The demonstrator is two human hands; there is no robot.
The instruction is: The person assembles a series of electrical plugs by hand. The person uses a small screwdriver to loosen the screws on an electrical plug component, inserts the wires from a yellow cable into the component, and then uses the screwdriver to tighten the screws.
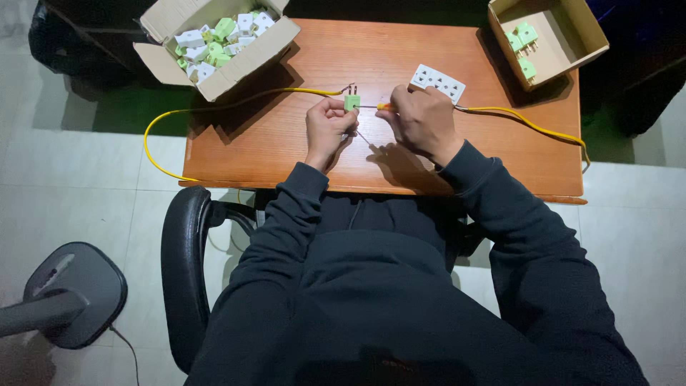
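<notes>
Green plug (351, 102) sits pinched in our left hand (327, 129) above the bench (286, 143), a yellow cable (214, 109) running from it. Our right hand (423, 118) grips a screwdriver (379, 107) against it. White socket plate (437, 81) lies just behind; boxes (236, 64) of plugs stand at both corners.

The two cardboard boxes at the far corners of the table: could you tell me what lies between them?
Bare wooden table between the left box and right box; nearer, a white socket plate, in the head view.
</notes>
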